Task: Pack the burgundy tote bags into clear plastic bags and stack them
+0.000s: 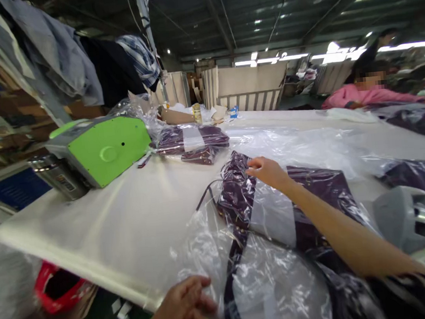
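Right hand (267, 172) is curling its fingers at the purple bag (234, 197), likely steadying it; can't tell if pinching. Left hand (186, 306) is hanging half-open beside clear plastic (208, 244). Bag is lying right of the green machine (112, 146), presumably for reach.

Black sleeve (414, 295) above a bare right forearm (337, 223), bare left hand (184, 306)

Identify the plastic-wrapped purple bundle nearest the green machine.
The leftmost bundle, just right of the green machine; the others lie farther from it, including the middle bundle by the right hand.
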{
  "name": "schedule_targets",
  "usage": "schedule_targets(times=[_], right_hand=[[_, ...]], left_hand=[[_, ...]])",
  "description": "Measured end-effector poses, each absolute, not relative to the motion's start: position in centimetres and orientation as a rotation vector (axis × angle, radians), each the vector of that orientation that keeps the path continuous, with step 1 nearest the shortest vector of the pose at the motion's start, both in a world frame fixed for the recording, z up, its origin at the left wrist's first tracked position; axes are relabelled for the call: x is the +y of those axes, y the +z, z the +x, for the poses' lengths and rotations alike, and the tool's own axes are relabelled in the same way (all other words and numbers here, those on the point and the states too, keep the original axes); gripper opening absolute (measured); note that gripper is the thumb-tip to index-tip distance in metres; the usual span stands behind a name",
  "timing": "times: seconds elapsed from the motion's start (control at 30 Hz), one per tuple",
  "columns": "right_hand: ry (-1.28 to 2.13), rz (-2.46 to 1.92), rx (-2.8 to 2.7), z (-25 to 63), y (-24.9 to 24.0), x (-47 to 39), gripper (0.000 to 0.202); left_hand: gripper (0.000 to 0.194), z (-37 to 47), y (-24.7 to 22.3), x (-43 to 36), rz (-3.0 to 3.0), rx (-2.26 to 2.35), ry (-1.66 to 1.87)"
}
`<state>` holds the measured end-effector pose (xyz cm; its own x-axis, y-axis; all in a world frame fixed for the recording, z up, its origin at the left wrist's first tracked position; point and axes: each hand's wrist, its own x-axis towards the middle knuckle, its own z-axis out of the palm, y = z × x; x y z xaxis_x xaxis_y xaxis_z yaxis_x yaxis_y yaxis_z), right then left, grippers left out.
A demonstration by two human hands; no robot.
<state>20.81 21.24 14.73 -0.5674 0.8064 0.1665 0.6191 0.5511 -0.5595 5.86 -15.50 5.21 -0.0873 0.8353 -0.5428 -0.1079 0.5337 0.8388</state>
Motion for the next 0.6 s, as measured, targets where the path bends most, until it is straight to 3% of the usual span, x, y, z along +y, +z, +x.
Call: schedule_targets(times=[0.07,0.13,0.23,0.33,0.37,0.47,0.5,0.6], right_hand=[[0.865,-0.917,-2.576,22.3,15.1,15.0,0.021],[1.016,-0.689,-2.762,24.0,14.1,8.5,0.022],[0.890,-0.491,-2.909,26.2,11.1,0.8,0.055],[0.707,-0.518,-2.918,26.6,8.5,-3.0,0.078],[0.632,-0.558,-2.907,26.4,8.0,-3.5,0.072],[0.425,-0.602,-2.913,25.5,7.7,-3.6,0.021],[0.394,-0.579,-2.922,25.2,7.9,-3.4,0.014],[0.443,-0.520,-2.854,25.0,9.0,-2.6,0.022]], left_hand=[[0.072,7.4,5.4,-16.6,0.584,1.332,0.891],[0.059,8.4,5.4,-18.2,0.629,1.221,0.742],[0.054,8.8,4.4,-20.1,0.738,1.276,0.682],[0.065,9.0,2.8,-20.1,0.574,1.404,0.994],[0.066,9.2,2.4,-19.8,0.500,1.419,1.073],[0.067,9.8,2.6,-18.8,0.501,1.402,1.085],[0.069,9.9,3.2,-18.6,0.568,1.372,1.044],[0.070,10.2,5.8,-18.5,0.866,1.236,0.946]])
